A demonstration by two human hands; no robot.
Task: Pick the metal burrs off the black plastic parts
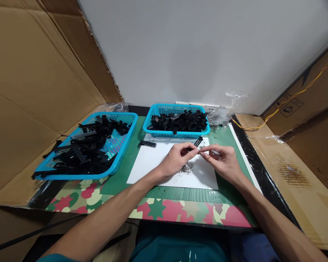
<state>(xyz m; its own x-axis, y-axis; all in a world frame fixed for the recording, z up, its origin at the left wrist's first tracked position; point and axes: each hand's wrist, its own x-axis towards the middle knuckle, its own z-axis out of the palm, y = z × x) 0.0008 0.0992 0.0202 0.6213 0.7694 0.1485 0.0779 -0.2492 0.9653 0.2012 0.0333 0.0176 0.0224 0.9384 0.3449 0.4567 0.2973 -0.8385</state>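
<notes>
Over a white paper sheet (150, 167), my left hand (177, 157) is closed around a slim black plastic part (199, 142), whose far end sticks out past the fingers. Close against it, my right hand (224, 160) has thumb and index finger pinched together at the part's near end; whatever lies between those fingertips is too small to make out. Under my hands is a loose pile of tiny metal pieces (187, 168), which look like small springs. Another black plastic part (147, 144) rests at the sheet's upper left edge.
A blue basket (176, 133) heaped with small black parts stands at the back. At the left, a larger blue basket (125, 145) holds longer black pieces. Clear plastic bags (220, 116) lie at the back right. Cardboard walls (38, 72) flank the green mat (117, 185).
</notes>
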